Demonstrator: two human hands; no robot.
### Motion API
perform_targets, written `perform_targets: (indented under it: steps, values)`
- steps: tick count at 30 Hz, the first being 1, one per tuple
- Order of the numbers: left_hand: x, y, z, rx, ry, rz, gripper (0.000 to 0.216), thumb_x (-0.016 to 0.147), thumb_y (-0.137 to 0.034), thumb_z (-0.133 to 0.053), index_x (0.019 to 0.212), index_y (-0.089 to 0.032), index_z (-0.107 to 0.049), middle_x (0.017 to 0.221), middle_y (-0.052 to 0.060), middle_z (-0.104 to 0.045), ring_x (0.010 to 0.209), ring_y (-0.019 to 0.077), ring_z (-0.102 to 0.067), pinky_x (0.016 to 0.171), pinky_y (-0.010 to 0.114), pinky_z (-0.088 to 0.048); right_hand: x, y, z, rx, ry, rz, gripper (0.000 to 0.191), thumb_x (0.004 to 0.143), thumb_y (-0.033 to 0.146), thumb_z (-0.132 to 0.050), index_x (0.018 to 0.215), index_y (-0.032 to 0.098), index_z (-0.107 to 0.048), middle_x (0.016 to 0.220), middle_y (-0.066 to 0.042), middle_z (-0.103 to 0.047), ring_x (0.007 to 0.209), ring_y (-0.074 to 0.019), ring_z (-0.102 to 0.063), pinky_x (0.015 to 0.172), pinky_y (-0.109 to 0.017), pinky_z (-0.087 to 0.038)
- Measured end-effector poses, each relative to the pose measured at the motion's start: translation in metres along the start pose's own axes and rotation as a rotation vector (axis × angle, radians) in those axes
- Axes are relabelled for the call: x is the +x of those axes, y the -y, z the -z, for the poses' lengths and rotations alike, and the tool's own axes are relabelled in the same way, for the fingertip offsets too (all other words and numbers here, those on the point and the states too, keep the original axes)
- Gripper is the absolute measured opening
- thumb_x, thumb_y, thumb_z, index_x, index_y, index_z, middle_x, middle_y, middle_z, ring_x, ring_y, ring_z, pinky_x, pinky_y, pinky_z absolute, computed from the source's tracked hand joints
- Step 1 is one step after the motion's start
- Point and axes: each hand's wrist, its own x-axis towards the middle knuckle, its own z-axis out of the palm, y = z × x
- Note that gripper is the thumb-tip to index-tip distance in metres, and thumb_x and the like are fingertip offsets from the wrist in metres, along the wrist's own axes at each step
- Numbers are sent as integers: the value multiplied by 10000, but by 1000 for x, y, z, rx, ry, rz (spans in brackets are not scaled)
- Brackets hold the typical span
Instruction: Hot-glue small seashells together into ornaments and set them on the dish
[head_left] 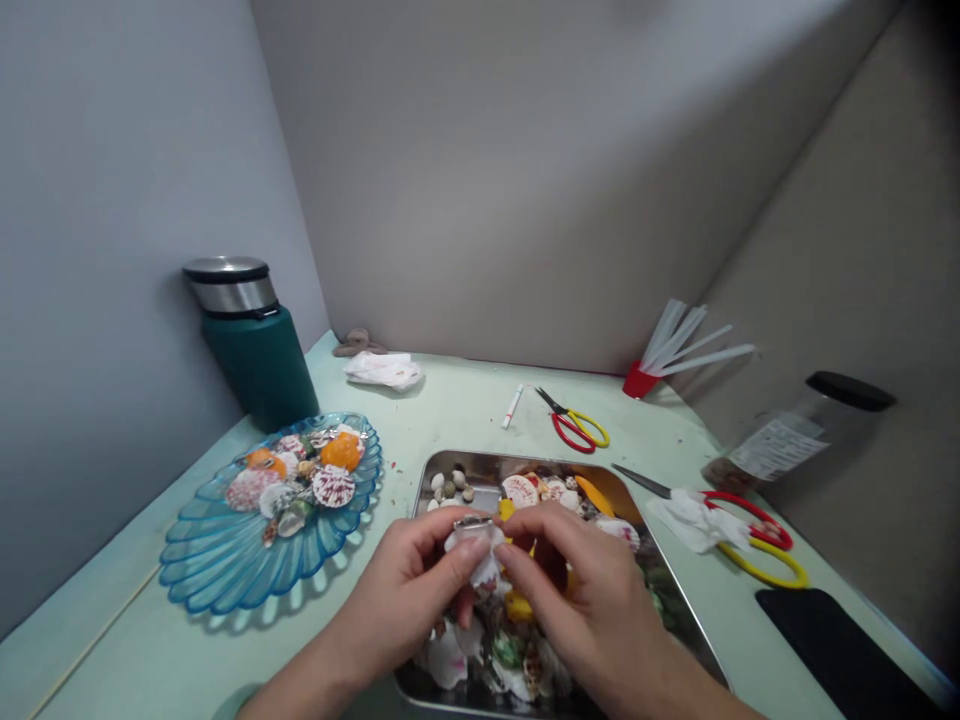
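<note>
Over a metal tray, my left hand is closed, pinching a whitish shell between thumb and fingers. A small silvery metal piece, like a clip or pin, lies along the shell's upper edge. My right hand is closed too, its thumb and index finger pinching at the shell's right side. Below both hands the tray holds many shells, among them a white shell, a striped fan shell and small round snail shells. My fingers partly hide the held shell.
To the left, a blue scalloped dish bears several shells beside a green flask. Two pairs of scissors lie behind and right of the tray, one with tissue on it. A red cup of glue sticks, a jar and a phone stand right.
</note>
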Motion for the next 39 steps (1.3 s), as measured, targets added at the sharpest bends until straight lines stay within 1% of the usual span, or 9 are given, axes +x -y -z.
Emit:
perform_targets:
  steps: [4, 7, 9, 12, 15, 19, 26, 33, 39]
  values:
    - [-1, -1, -1, 41, 4, -39, 251, 841, -382, -552, 891, -163, -664, 612, -24, -541, 483, 76, -475, 449, 169, -389, 1, 2, 0, 102, 97, -156, 170, 870, 260, -505, 733, 187, -574, 620, 17, -564, 537, -112, -504, 491, -217, -383]
    - [-1, -4, -2, 36, -12, -71, 223, 827, -342, -574, 926, -170, -676, 714, -1, -582, 521, 80, -509, 468, 172, -413, 1, 2, 0, 135, 79, -193, 188, 868, 273, -485, 719, 186, -561, 616, 15, -560, 535, -114, -497, 480, -215, -373]
    - [-1, -6, -3, -7, -27, -71, 216, 779, -305, -632, 939, -167, -675, 767, 11, -603, 549, 92, -540, 490, 184, -445, 1, 2, -1, 129, 63, -199, 185, 861, 267, -485, 711, 184, -556, 618, 13, -562, 542, -116, -503, 487, -217, -373]
    - [-1, -7, -3, -110, -13, -24, 286, 727, -283, -685, 986, -165, -654, 698, 0, -622, 551, 111, -578, 518, 200, -474, 0, 1, -3, 110, 47, -185, 174, 854, 248, -489, 708, 182, -556, 620, 12, -560, 551, -118, -509, 507, -221, -378]
    - [-2, -4, -3, -155, -2, -3, 317, 766, -339, -647, 1033, -168, -636, 626, -3, -636, 549, 126, -606, 542, 213, -485, -2, -1, -5, 96, 19, -142, 175, 859, 239, -486, 711, 180, -557, 633, 8, -565, 561, -117, -514, 518, -224, -378]
    - [-3, -2, -3, -138, -21, -7, 311, 801, -381, -601, 1024, -169, -643, 595, 3, -640, 546, 135, -614, 559, 228, -492, -4, -3, -6, 86, 1, -114, 162, 858, 233, -498, 714, 183, -553, 635, 14, -562, 562, -113, -510, 526, -223, -376]
    - [-2, -2, -2, -100, -27, -66, 240, 815, -353, -593, 970, -188, -672, 673, -5, -626, 519, 107, -597, 526, 202, -475, -6, -1, -6, 75, 17, -116, 177, 860, 223, -490, 698, 182, -547, 613, 18, -537, 545, -110, -481, 513, -221, -358]
    - [-2, -3, -2, -100, -22, -69, 223, 819, -347, -586, 948, -190, -676, 715, 0, -615, 529, 106, -590, 530, 210, -476, -4, -1, -6, 85, 14, -101, 166, 854, 216, -501, 701, 179, -552, 616, 21, -543, 544, -105, -485, 519, -214, -359]
    - [-2, -4, -2, -93, -35, -50, 236, 810, -353, -587, 939, -175, -675, 684, 2, -604, 520, 110, -577, 517, 213, -466, -2, -1, -7, 89, 7, -99, 161, 852, 211, -507, 700, 179, -550, 617, 23, -546, 546, -104, -483, 521, -214, -359]
